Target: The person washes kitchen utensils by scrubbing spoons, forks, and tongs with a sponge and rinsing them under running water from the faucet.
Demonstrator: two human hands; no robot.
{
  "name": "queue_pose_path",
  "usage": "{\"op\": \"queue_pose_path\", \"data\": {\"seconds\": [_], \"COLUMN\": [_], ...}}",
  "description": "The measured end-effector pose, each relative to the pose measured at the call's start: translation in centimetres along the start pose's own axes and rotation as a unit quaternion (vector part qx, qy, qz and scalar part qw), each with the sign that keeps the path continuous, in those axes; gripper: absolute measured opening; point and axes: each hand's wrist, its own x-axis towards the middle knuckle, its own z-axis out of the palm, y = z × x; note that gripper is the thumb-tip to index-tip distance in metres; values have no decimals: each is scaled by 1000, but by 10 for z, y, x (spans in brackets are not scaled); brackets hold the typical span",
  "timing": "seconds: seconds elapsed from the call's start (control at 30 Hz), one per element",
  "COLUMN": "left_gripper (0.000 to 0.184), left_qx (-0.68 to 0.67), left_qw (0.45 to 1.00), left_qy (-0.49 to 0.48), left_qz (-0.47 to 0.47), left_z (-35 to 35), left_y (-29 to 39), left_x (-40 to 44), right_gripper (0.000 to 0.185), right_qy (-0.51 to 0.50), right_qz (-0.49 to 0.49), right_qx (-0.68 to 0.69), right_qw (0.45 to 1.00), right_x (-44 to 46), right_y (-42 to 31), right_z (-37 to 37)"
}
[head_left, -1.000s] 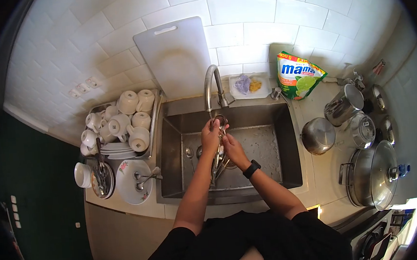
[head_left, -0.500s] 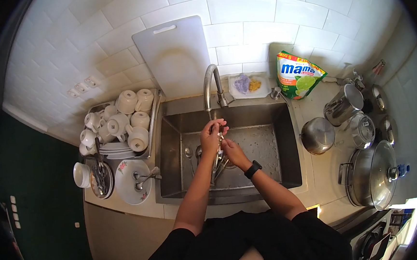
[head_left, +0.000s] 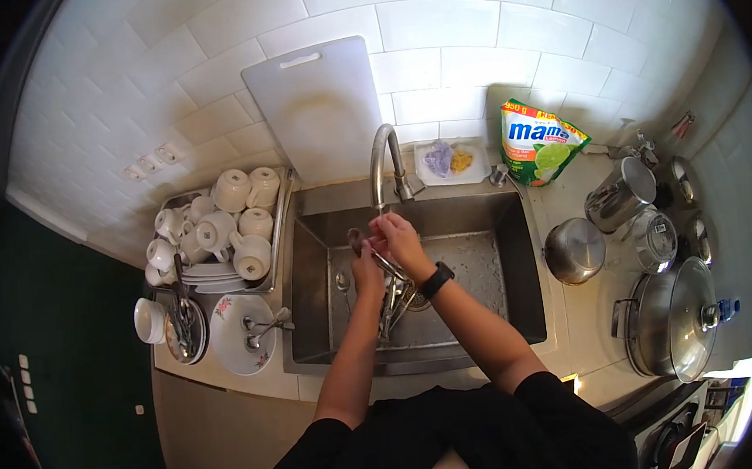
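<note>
Over the left half of the steel sink [head_left: 525, 272], my left hand [head_left: 367, 272] is closed on a metal spoon [head_left: 356, 238], its bowl sticking up past the fingers. My right hand [head_left: 401, 243] is beside it, right under the spout of the faucet [head_left: 377, 169], with its fingers bent together; what they hold is hidden. Several pieces of metal cutlery [head_left: 388, 314] lie below my hands around the drain. Another spoon [head_left: 342, 280] rests on the sink floor to the left.
White cups [head_left: 215, 232] fill a rack at the left, near a floral bowl [head_left: 241, 331] with spoons. Behind the sink are a cutting board [head_left: 319, 108], a sponge tray [head_left: 453, 175] and a detergent pouch [head_left: 540, 142]. Metal pots [head_left: 575, 251] stand at the right.
My left hand has moved down and left with the spoon bowl now showing above it. My right hand has risen forward to the faucet spout. The view has tilted slightly.
</note>
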Motion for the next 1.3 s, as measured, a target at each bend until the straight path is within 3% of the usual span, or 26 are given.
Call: {"op": "queue_pose_path", "data": {"seconds": [0.03,0.07,0.13,0.2,0.23,0.33,0.43,0.53,0.63,0.73,0.83,0.9,1.07,1.1,1.13,1.2,1.27,1.3], "left_gripper": [24,23,23,24,26,31,30,31,30,29,30,29,30,31,32,34,35,44], "left_qx": [162,319,429,351,132,172,196,201,207,201,159,127,86,76,64,101,169,223], "left_qw": [984,935,886,934,988,969,963,960,959,962,973,975,966,959,951,945,932,899], "left_qy": [-24,-47,-63,-51,-64,-163,-184,-196,-194,-182,-165,-180,-223,-248,-272,-292,-315,-373], "left_qz": [76,150,164,50,-43,-75,-31,-15,0,-18,0,-5,-101,-118,-134,-110,-64,-59], "left_z": [-6,-17,-6,14,7,-5,5,11,17,17,8,-1,-10,-17,-24,-40,-57,-71], "left_y": [-6,-15,-9,1,-11,-23,-20,-17,-1,12,12,13,39,44,48,55,61,62], "left_x": [0,1,-10,-28,-15,-3,-8,-7,-10,-16,-21,-26,-50,-53,-56,-60,-57,-49], "right_gripper": [26,25,25,23,22,25,33,40,43,42,39,35,26,26,26,25,24,24], "right_qy": [-37,-67,-129,-155,-165,-152,-94,-64,-46,-34,-45,-104,-201,-234,-227,-208,-222,-226], "right_qz": [17,16,11,-110,-168,-231,-313,-315,-309,-239,-122,-67,82,68,117,203,230,240], "right_qx": [120,72,-26,-286,-408,-565,-622,-692,-715,-707,-487,-395,-310,-340,-257,-85,-99,-101], "right_qw": [992,995,991,939,882,777,712,646,625,665,864,911,926,908,932,953,942,939], "right_x": [2,3,5,-5,-9,-2,20,33,28,24,-4,-36,-96,-98,-105,-119,-125,-122], "right_y": [-2,-5,-17,-39,-50,-78,-69,-42,-21,-23,-25,-6,6,6,6,-1,-1,11], "right_z": [5,6,4,-3,-9,-38,-73,-102,-115,-107,-85,-71,-39,-37,-33,-17,-9,-12]}}
